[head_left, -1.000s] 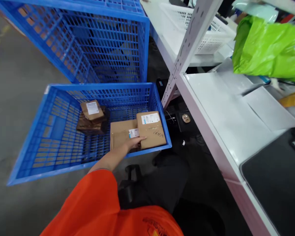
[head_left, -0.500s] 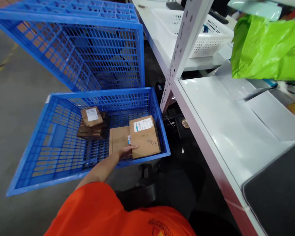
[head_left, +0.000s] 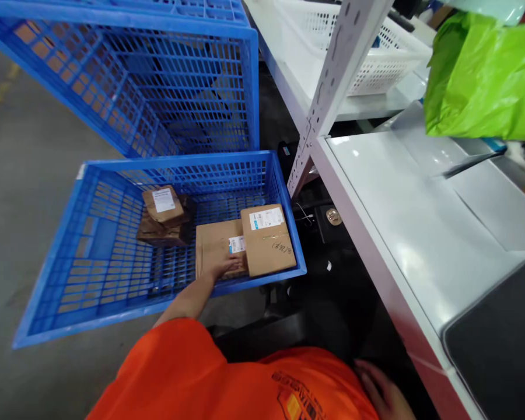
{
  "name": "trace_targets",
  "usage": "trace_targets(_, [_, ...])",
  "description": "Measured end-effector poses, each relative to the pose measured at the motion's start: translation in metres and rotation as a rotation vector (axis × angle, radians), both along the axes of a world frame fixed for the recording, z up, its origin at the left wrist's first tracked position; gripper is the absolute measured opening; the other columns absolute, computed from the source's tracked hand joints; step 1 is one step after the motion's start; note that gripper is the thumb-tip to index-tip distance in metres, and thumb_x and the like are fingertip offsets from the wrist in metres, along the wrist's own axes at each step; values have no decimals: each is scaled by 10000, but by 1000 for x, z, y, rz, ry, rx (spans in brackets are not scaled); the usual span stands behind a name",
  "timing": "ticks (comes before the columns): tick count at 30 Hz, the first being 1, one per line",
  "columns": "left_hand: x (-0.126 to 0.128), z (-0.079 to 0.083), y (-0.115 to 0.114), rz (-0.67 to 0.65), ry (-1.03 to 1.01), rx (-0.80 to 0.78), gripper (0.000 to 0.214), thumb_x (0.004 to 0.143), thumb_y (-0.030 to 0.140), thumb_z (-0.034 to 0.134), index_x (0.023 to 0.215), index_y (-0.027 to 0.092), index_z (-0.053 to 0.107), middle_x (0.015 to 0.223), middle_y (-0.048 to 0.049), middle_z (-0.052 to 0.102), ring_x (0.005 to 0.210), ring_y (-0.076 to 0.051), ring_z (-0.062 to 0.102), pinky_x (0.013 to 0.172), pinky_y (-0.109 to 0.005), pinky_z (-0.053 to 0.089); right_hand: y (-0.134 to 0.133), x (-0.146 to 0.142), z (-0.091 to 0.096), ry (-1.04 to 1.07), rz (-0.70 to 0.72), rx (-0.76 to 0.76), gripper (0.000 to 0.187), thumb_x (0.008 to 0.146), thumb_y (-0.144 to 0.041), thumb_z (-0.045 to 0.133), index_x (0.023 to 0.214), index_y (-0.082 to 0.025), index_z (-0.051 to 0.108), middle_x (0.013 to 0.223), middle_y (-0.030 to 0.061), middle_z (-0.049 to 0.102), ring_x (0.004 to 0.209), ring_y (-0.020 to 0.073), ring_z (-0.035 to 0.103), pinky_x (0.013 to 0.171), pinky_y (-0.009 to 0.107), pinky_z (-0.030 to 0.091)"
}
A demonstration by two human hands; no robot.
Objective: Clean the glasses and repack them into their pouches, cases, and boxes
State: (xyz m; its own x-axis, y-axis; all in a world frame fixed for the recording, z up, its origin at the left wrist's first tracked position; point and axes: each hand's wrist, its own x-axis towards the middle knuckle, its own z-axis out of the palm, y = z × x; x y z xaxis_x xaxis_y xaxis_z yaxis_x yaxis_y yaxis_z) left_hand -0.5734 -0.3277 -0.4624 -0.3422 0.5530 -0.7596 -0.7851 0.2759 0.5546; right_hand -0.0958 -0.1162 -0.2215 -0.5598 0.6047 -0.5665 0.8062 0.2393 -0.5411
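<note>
My left hand (head_left: 226, 266) reaches into a blue plastic crate (head_left: 97, 245), its fingers stretched out over a flat cardboard box (head_left: 214, 240) with a white label. Whether the fingertips press on it or hover just above, I cannot tell. Right beside them a second cardboard box (head_left: 269, 245), with a label and handwriting, leans over the edge of the first at the crate's right end. My right hand (head_left: 382, 392) is low at the bottom right, close to my orange shirt, fingers loosely extended and nothing visible in them.
Brown wrapped parcels (head_left: 164, 213) are piled in the crate's left half. Another blue crate (head_left: 188, 93) stands tilted behind it. To the right, a white shelf (head_left: 389, 204) with an upright metal post (head_left: 328, 81) bears a white basket (head_left: 371, 76) and a green bag (head_left: 485, 76).
The labelled upper box has shifted right, uncovering more of the lower box and its label. My left hand has come off the upper box's edge. My right hand has entered view at the bottom.
</note>
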Motion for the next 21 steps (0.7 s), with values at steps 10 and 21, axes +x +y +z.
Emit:
trace_targets(10, [-5, 0, 35, 25, 46, 44, 381, 951, 345, 625, 1288, 174, 574, 1288, -106, 601, 1096, -242, 631, 913, -453, 567, 27, -168, -25, 266, 287, 41, 330, 936, -296, 512, 1201, -229, 698, 1177, 103, 710, 1024, 228, 708, 961, 405, 565])
trace_targets(21, [1, 7, 21, 42, 27, 101, 388, 952, 335, 627, 1297, 170, 564, 1281, -107, 603, 1078, -235, 639, 896, -445, 576, 17, -313, -142, 80, 278, 24, 429, 940, -307, 663, 1337, -178, 564, 1429, 119, 529, 1292, 305, 530, 1071, 567, 444])
